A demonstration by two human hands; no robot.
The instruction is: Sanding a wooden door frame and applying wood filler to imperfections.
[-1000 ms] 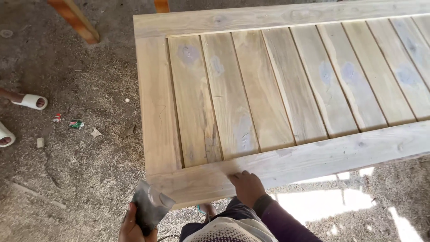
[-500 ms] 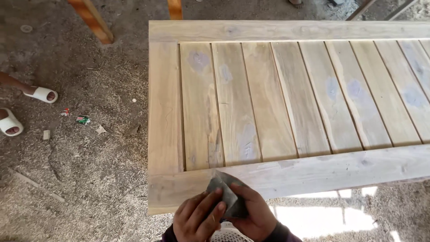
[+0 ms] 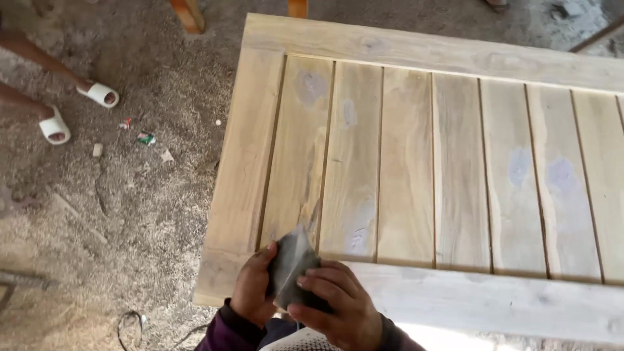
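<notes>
A sawdust-strewn floor (image 3: 117,221) is seen beneath one slatted wooden panel (image 3: 416,169). Two white sandals (image 3: 97,94) are worn by another person. One grey sandpaper sheet (image 3: 292,263) is gripped at the panel's near rail by left hand (image 3: 253,292) and right hand (image 3: 338,309), fingers closed on it.

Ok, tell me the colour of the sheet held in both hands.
Dark grey, a folded sheet; the head view, the only one, shows it.
</notes>
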